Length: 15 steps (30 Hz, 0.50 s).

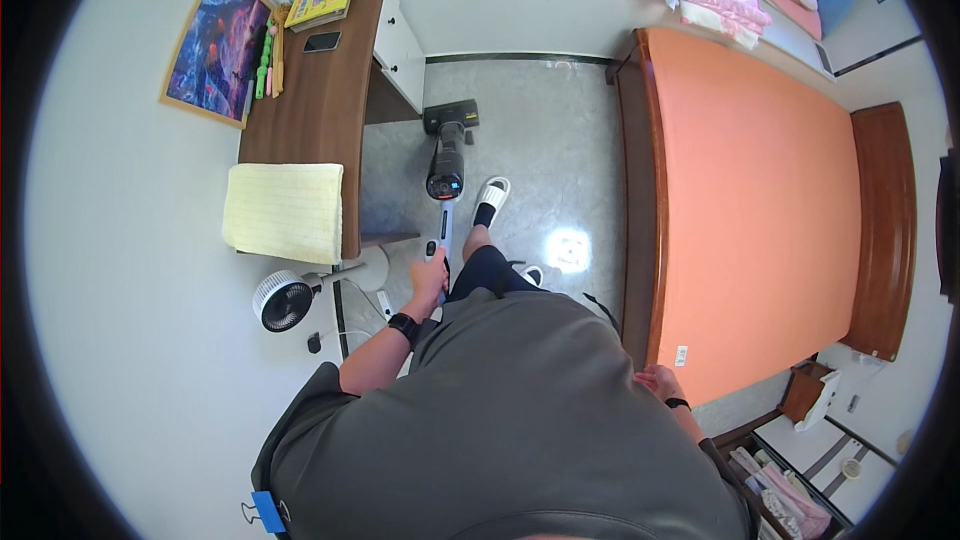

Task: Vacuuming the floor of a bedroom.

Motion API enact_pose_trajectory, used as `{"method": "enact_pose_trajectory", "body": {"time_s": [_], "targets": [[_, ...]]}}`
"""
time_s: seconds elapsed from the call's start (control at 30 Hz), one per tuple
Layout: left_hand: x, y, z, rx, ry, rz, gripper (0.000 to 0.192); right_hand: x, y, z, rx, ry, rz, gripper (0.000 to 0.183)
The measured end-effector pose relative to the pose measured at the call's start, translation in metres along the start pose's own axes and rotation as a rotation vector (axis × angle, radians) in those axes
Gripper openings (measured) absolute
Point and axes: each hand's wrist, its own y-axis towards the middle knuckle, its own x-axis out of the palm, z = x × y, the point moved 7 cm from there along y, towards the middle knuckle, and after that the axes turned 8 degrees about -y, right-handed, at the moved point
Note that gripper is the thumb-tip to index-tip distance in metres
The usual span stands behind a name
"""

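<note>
My left hand (430, 281), with a black watch on its wrist, grips the blue-grey handle of a cordless stick floor cleaner (447, 165). A lit display tops the cleaner's dark body. Its wide black floor head (451, 116) rests flat on the grey floor (540, 127), close to the desk's white drawers. By the near corner of the bed is my right hand (658, 381), with loosely bent fingers and nothing seen in it; my grey shirt lies close against its fingertips. Whether it touches the bed edge I cannot tell.
At left stands a wooden desk (315, 112) bearing a phone (322, 42), books (322, 0) and a folded yellow towel (285, 211). A white fan (283, 301) and cables are near its front end. The bed (750, 202) bounds the floor at right. My slippered foot (491, 199) is beside the cleaner.
</note>
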Motion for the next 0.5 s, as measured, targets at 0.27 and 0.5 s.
{"method": "enact_pose_trajectory", "body": {"time_s": [0.27, 0.5], "targets": [[0.004, 0.041, 0.029, 0.100, 0.068, 0.107, 0.044, 0.036, -0.019, -0.058, -0.200, 0.018, 0.021, 0.040], [0.025, 0.106, 0.123, 0.094, 0.068, 0.086, 0.043, 0.062, -0.043, -0.101, -0.229, 0.090, 0.066, 0.043]]}}
